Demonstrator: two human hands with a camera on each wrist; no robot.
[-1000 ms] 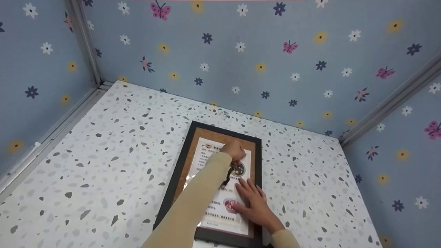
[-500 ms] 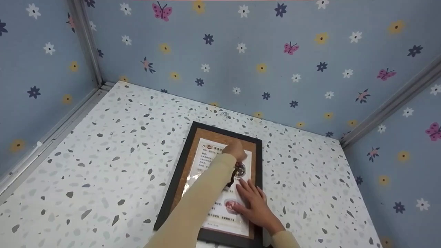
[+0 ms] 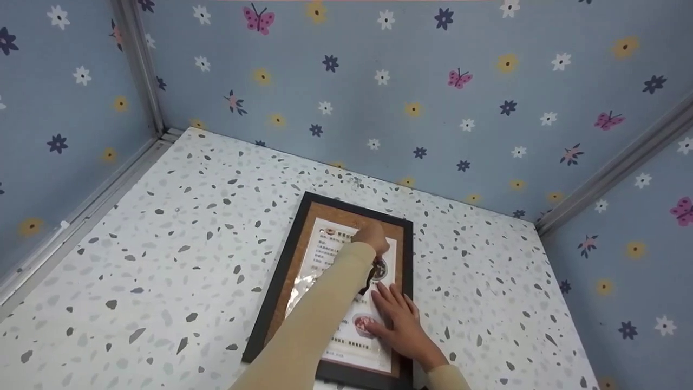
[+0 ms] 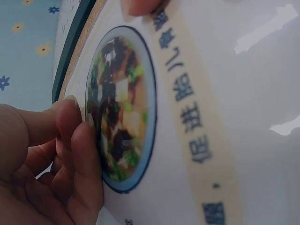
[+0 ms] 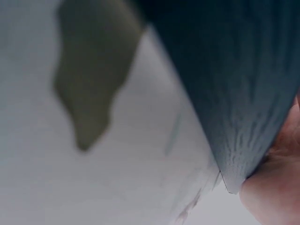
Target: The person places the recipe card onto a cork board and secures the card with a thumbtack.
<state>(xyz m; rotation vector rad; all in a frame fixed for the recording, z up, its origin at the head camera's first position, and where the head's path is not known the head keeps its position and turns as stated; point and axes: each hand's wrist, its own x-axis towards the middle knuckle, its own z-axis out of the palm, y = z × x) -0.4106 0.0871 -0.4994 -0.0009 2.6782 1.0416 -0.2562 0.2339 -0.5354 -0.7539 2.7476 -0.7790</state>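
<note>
A laminated sheet [image 3: 314, 254] with printed text and pictures of food lies on a cork board [image 3: 314, 214] in a black frame [image 3: 270, 292]. My left hand [image 3: 372, 239] reaches across to the sheet's upper right part. In the left wrist view its thumb and forefinger [image 4: 70, 117] meet at the sheet's edge, beside the round food picture [image 4: 119, 108]; whatever may be between the tips is hidden. Lower down, my right hand [image 3: 399, 319] rests on the sheet and the frame's right side with its fingers extended. The right wrist view shows mostly the dark frame side [image 5: 225, 93].
The frame lies on a white speckled tabletop [image 3: 162, 260]. Blue flowered panels [image 3: 357, 81] enclose it at the back, left and right, with grey metal strips [image 3: 612, 168] at the corners. A small black strap or device [image 3: 369, 279] hangs by the left wrist.
My left hand has shifted very slightly right over the sheet's upper part, along with a slight camera drift. The right hand has stayed in place on the sheet.
</note>
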